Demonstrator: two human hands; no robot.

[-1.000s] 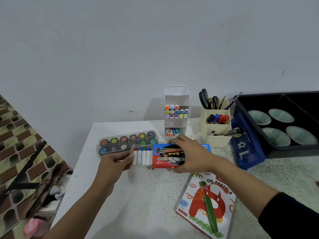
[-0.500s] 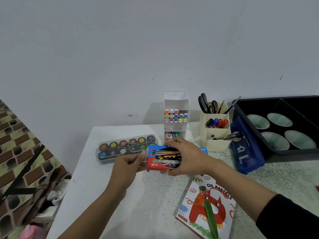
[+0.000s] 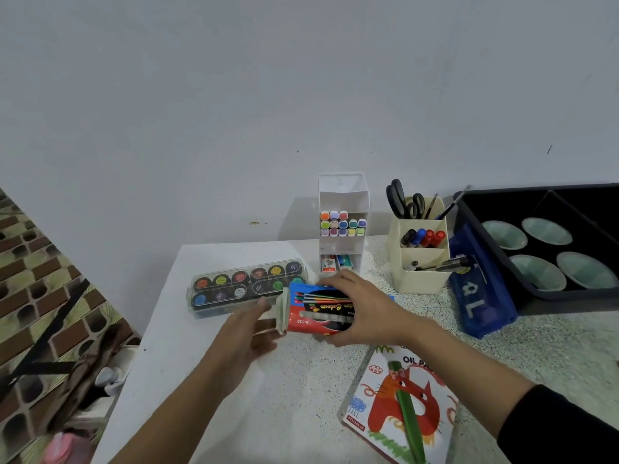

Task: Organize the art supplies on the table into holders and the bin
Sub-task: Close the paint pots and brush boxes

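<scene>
My right hand (image 3: 365,306) grips a red and blue box of paint tubes (image 3: 318,316) from above, holding it on its side just over the table. My left hand (image 3: 248,333) is at the box's left end, fingers against the pale end flap (image 3: 282,311). Behind them lies a clear case of watercolour pans (image 3: 248,283). A white tiered holder (image 3: 341,195) with pastel markers stands at the back. To its right, a cream holder (image 3: 418,276) keeps scissors, markers and pens. A black bin (image 3: 576,298) sits at the far right.
An oil pastels box (image 3: 402,406) lies near the front edge. A blue pouch (image 3: 479,296) leans against the bin, which holds several pale green bowls (image 3: 542,272). The table's left edge drops to a patterned floor with clutter (image 3: 67,380).
The row of white-capped tubes that stuck out of the box's left end has slid inside as my left hand moved right. Only the end flap shows now.
</scene>
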